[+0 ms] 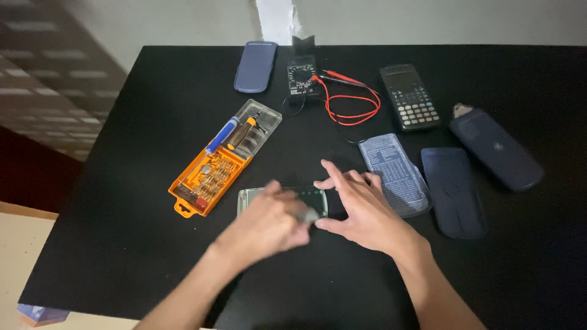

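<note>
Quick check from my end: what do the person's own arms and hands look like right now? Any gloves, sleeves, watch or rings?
Both hands are bare: no gloves on the left hand or the right hand. Both forearms are uncovered as far as the frame shows, with no sleeves in view. No watch, strap or ring is visible, though the left hand is motion-blurred, so small details there cannot be told.

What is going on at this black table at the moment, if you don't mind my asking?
A person has both hands on a green circuit board lying on the black table. The right hand rests its fingers on the board's right end; the left hand, blurred, covers its middle. An open orange screwdriver kit lies to the left. Farther back are a multimeter with red leads, a calculator and several dark covers.
</note>
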